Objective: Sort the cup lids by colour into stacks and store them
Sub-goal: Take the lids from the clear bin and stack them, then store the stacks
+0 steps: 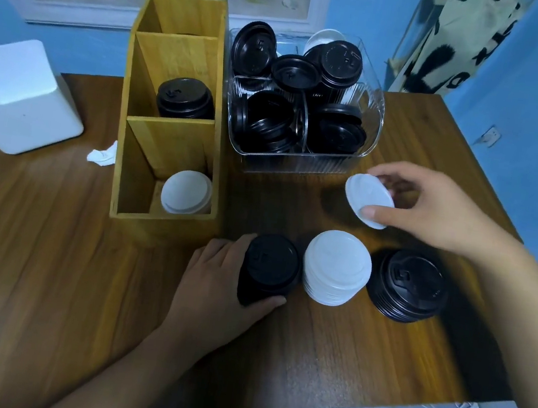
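Beyond the lid stacks (336,268) stand a wooden organiser (172,145) and clear bin (300,166)

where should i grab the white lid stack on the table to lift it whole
Probably the bottom lids of the white lid stack, thumb at the near side, fingers at the far side: black lid stacks flank it left and right.

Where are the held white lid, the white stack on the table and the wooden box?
held white lid (365,195), head view, its flat top.
white stack on the table (338,260), head view, top lid.
wooden box (172,145), head view, inner divider wall.
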A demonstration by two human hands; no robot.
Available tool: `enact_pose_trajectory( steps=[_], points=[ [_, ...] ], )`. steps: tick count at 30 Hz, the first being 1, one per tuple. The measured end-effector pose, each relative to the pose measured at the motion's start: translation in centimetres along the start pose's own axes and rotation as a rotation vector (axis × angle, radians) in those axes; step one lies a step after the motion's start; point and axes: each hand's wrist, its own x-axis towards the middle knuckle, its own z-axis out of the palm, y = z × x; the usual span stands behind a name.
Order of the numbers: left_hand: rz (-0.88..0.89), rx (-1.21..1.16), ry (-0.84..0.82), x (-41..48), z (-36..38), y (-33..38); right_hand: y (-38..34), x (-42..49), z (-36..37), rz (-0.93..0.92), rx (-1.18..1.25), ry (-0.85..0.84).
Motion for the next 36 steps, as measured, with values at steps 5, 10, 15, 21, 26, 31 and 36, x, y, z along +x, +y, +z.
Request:
enact_pose_trajectory(
  steps=[5,10,15,21,26,31,36],
  points=[
    [0.000,0.002,-0.006,0.0,0.1,-0.1,-3.5,-3.9,0.7,-0.112,-0.101,-0.142],
    [-0.006,0.012,-0.013,0.0,0.0,-0.1,-3.9,-4.5,3.1,-0.117,-0.266,-0.220],
    [-0.015,0.010,-0.015,0.0,0.0,0.0,-4.2,-5.0,3.3,-0.101,-0.278,-0.282],
    [-0.008,0.009,-0.016,0.0,0.0,0.0,-4.8,-5.0,4.0,-0.080,-0.374,-0.328],
    [-0.011,0.005,-0.027,0.0,-0.1,0.0,-5.2,-4.6,3.8,-0.086,-0.450,-0.380],
    [-0.007,-0.001,-0.022,-0.1,-0.1,0.0,-4.5,-3.1,2.3,-0.093,-0.127,-0.372],
    [-0.009,0.015,-0.017,0.0,-0.1,0.1,-5.1,3.1,-0.1,-0.210,-0.237,0.115]
  ],
)
